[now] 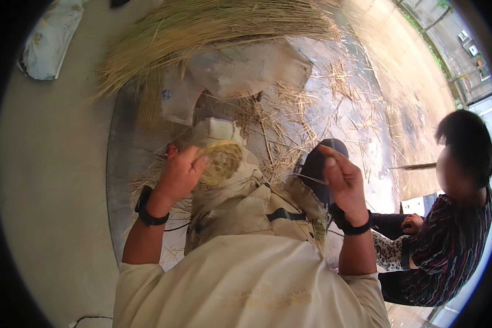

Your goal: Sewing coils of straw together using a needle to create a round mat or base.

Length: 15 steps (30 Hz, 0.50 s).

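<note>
On my lap rests a round, yellowish straw piece [223,162], slightly blurred, like a small coiled disc or shallow basket. Its left edge is gripped by my left hand [183,172], fingers curled over the rim. Something small and red [172,149] shows by that hand's knuckles; its kind is unclear. Out to the right, above my knee, my right hand [345,180] is raised with thumb and fingers pinched together. A thin, pale strand [311,178] runs from this hand toward the left, too fine to tell whether it is thread, straw or a needle.
A large bundle of long straw stalks [218,33] lies ahead, beside crumpled clear plastic sheeting [246,68]. Loose straw bits [281,123] litter the ground mat. A white sack [52,41] lies far left. Another person [448,235] sits close at my right.
</note>
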### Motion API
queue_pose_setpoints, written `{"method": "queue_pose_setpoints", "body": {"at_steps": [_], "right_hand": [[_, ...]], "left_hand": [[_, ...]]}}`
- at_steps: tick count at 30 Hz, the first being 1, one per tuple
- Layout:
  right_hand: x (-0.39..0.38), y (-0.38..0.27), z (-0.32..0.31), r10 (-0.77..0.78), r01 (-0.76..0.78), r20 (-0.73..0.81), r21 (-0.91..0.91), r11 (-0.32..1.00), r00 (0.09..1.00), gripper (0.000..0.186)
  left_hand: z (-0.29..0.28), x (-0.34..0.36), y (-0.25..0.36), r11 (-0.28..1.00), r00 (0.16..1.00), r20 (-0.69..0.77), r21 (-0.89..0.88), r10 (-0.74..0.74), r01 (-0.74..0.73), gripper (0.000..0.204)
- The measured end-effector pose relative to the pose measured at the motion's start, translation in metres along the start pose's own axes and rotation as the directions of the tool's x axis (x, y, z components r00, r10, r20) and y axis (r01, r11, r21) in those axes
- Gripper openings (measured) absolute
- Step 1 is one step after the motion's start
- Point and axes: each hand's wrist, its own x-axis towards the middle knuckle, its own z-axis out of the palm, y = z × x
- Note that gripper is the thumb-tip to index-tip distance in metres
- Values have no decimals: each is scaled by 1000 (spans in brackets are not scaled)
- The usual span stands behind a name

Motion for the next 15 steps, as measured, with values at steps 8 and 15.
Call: {"method": "queue_pose_setpoints", "body": {"at_steps": [8, 15], "right_hand": [[-28, 2, 2, 119, -117, 215, -22, 993, 969, 28], [-37, -14, 0, 134, -147, 315, 20, 989, 940, 15]], "left_hand": [[-46, -3, -40, 973, 941, -255, 10, -222, 232, 27], [-46, -4, -54, 966, 918, -308, -12, -250, 259, 32]]}}
